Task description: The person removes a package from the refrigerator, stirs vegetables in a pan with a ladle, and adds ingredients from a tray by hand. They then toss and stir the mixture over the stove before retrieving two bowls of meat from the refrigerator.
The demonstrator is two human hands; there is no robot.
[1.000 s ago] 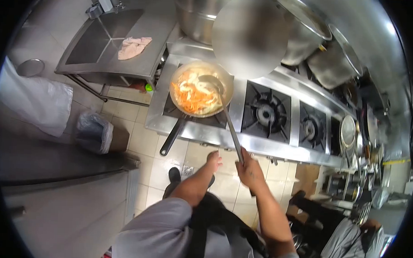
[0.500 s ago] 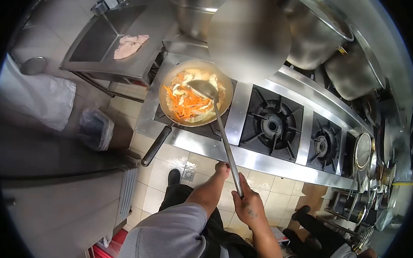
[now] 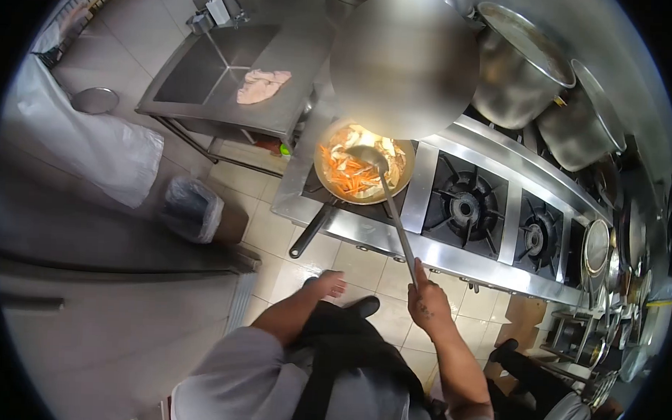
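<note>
On the left burner of the stove sits a pan with orange strips and pale pieces of food inside. My right hand is wrapped round the long handle of a metal ladle, whose bowl rests on the food. The pan's black handle points down and left toward me. My left hand is below the stove's front edge, near that handle but apart from it, holding nothing, its fingers somewhat apart.
A sink counter with a pink cloth stands left of the stove. Large pots are at the back right. A lined bin is at left. Another person's dark-clad legs show at lower right. A blurred circle hides part of the top.
The view has shifted, so the stove and pan appear farther right. My left hand has come away from the stove's front edge. My right hand still holds the ladle, its bowl in the pan.
</note>
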